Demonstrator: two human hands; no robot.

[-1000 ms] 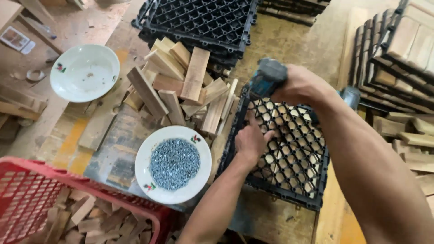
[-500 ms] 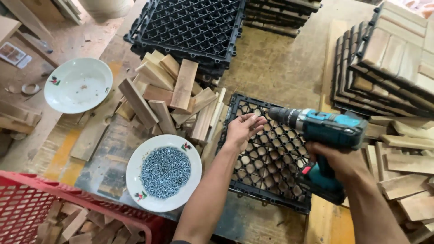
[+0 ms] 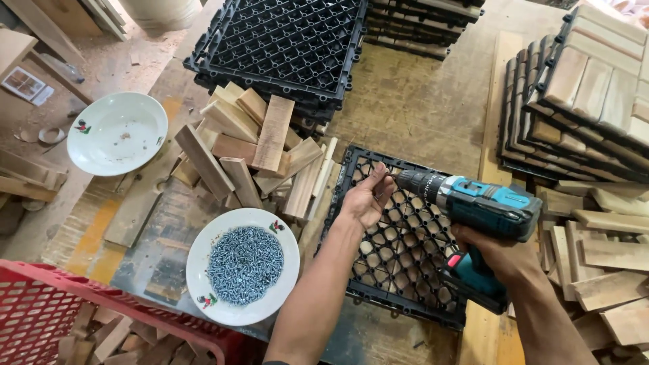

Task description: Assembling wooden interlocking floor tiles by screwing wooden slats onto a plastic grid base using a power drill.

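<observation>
My right hand grips a teal and black cordless drill, held level with its tip pointing left. My left hand pinches a small screw at the drill's tip, just above a black plastic grid tile lying on the workbench. Wood shows through the grid's holes. A white plate full of silver screws sits left of my left forearm.
A pile of short wooden slats lies left of the grid. An empty white plate sits far left. Black grid tiles are stacked at the top. Finished wooden tiles stand stacked at right. A red crate holds scrap wood at bottom left.
The drill swung from upright over the grid to level. My left hand lifted off the grid and now holds a screw at the drill's tip.
</observation>
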